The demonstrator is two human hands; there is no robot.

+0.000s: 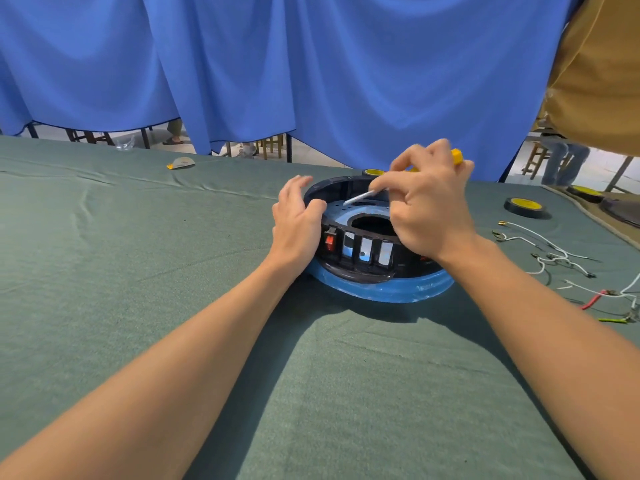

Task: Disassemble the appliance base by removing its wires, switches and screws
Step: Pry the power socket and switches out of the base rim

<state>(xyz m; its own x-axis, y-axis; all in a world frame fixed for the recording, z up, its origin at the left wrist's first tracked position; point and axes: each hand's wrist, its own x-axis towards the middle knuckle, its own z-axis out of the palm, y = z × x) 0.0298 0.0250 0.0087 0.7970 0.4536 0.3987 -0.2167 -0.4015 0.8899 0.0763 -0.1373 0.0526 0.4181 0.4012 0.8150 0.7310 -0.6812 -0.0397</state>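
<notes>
The round black and blue appliance base sits on the green table cloth, a little right of the middle of the frame, open side up. A red switch shows in its near wall.

The left hand holds the base's left edge, fingers curved against the outer wall and thumb bent over the rim. The right hand hovers over the base's right side, fingers clamped on a screwdriver. Its yellow handle end pokes out behind the knuckles, and the metal shaft slants down and left into the base.

Loose wires lie well apart at the right edge of the frame, with a roll of black tape just above them. A blue curtain fills the top of the frame, and someone in a tan shirt stands at the upper right.
</notes>
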